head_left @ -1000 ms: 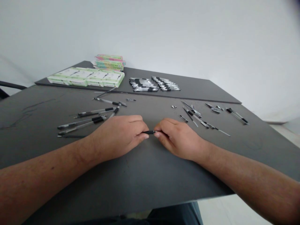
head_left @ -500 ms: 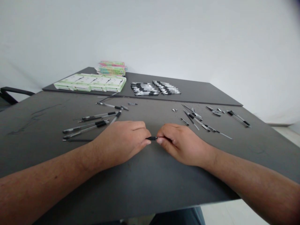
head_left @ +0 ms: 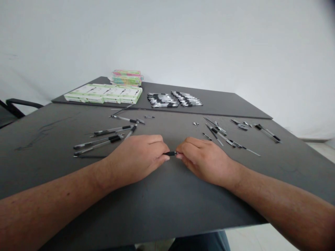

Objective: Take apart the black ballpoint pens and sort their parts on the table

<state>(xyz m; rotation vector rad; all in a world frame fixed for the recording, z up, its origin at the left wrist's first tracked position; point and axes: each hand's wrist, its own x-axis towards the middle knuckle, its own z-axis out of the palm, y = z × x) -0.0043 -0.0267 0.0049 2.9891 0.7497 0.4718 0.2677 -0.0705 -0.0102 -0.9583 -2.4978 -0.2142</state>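
both hands rest low on the dark tabletop (head_left: 167, 205), curled inward with the fingers closed - the left hand (head_left: 136, 160) and the right hand (head_left: 206, 165) grip a short black pen section (head_left: 170, 153) between their fingertips, one end toward each hand, so that it spans the narrow gap between them. neither hand holds anything else. to the left of the left hand lies a loose group of clear-barrelled pens with black grips (head_left: 104, 143), most running roughly side by side, the nearest just beside the knuckles. to the right of the right hand, pen parts (head_left: 218, 134) are scattered in no clear order - barrels, black grips and small tips, with a thin refill (head_left: 251, 152) pointing out toward the table's right side. farther back, a second dark table (head_left: 222, 106) sits right behind the near one and carries two tight batches of assembled pens (head_left: 170, 99), a row of white-and-green pen boxes (head_left: 103, 94) and, behind those, a stack of brightly coloured packs (head_left: 127, 77). a black chair (head_left: 18, 106) shows at the far left, and dark trousers (head_left: 201, 242) show below the near table edge
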